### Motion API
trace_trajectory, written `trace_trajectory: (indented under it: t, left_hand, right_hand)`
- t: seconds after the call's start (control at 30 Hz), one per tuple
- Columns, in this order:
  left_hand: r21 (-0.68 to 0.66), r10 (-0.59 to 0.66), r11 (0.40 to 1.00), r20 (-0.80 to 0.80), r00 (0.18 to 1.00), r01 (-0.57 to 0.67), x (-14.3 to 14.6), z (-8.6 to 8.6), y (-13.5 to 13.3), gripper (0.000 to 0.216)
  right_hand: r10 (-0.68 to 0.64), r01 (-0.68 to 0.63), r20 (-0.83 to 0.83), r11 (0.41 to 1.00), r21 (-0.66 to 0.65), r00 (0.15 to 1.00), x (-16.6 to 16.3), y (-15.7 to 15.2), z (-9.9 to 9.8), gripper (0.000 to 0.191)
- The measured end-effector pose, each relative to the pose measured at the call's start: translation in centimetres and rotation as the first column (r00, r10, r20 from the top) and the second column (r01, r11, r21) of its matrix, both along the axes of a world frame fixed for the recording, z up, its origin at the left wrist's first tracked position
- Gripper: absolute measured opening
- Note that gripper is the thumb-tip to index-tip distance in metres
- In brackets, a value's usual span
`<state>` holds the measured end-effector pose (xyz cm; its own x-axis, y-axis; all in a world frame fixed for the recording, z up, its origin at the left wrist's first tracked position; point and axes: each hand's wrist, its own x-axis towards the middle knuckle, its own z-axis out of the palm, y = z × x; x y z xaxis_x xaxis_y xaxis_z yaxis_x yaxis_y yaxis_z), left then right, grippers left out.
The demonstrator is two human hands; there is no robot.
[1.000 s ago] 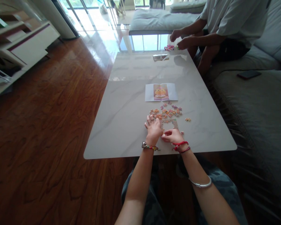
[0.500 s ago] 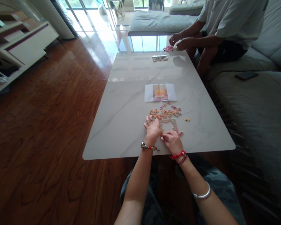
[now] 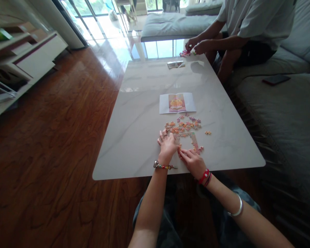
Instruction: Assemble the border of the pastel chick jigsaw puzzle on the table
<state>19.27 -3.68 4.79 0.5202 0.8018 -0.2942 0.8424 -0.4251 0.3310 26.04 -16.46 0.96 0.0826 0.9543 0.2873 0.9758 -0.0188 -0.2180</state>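
Note:
A partly joined jigsaw puzzle border [image 3: 195,140] lies near the front of the table, its middle showing bare tabletop. My left hand [image 3: 167,144] rests along its left side, fingers spread and the thumb towards the lower left corner. At that corner my right hand [image 3: 193,162] has its thumb and fingertips together on a small orange jigsaw piece [image 3: 179,148], mostly covered by the fingers. Beyond the border lie several loose jigsaw pieces [image 3: 182,127], orange, pink and purple. A printed picture sheet [image 3: 177,102] lies flat behind them.
The white marbled table [image 3: 134,131] has a loose piece [image 3: 208,133] to the right. Farther back lies a silvery packet [image 3: 176,64]. Another person [image 3: 248,31] sits on the sofa [image 3: 286,110], hands over pink pieces [image 3: 185,53] at the table's far end. A phone [image 3: 276,79] lies on the sofa.
My right hand has turned, its fingers straighter and its wrist farther right and lower. My left hand stays almost in place. The view has shifted slightly.

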Motion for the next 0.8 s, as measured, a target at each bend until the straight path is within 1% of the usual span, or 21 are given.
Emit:
trace_trajectory:
  t: [0.07,0.13,0.23,0.43,0.53,0.63,0.7,0.8]
  left_hand:
    - [-0.005,0.008,1.0,0.0,1.0,-0.008,-0.1,-0.1,0.1,0.043]
    - [-0.016,0.015,1.0,0.001,1.0,-0.015,-0.3,-0.3,0.1,0.043]
    - [-0.033,0.021,0.999,0.003,1.0,-0.021,-0.5,-0.7,0.3,0.043]
    - [-0.045,0.018,0.999,0.009,1.0,-0.018,-0.7,-0.7,0.5,0.041]
    - [-0.047,0.006,0.999,-0.003,1.0,-0.006,-0.7,-0.5,0.4,0.041]
    - [-0.037,-0.007,0.999,-0.013,1.0,0.006,-0.6,-0.4,0.2,0.04]
    - [-0.029,-0.002,1.0,-0.018,1.0,0.002,-0.6,-0.3,0.1,0.04]
    - [-0.034,0.02,0.999,-0.019,1.0,-0.02,-0.6,-0.4,0.0,0.039]
  right_hand:
    - [0.005,-0.004,0.05,1.0,-0.008,0.999,-0.2,-0.4,0.0,0.032]
    - [-0.015,0.018,0.09,1.0,-0.025,0.996,-0.7,-0.8,0.1,0.035]
    - [-0.043,0.05,0.111,0.997,-0.061,0.993,-1.5,-1.2,0.4,0.039]
    - [-0.047,0.054,0.066,0.994,-0.1,0.997,-1.5,-1.0,0.9,0.038]
    - [-0.032,0.042,0.085,0.992,-0.12,0.996,-1.5,-0.7,1.2,0.038]
    - [-0.044,0.059,0.113,0.989,-0.133,0.993,-1.6,-0.6,1.4,0.039]
    - [-0.047,0.058,0.093,0.991,-0.118,0.995,-1.5,-0.6,1.4,0.038]
    - [-0.037,0.037,0.004,0.997,-0.072,0.999,-0.9,-1.0,1.1,0.037]
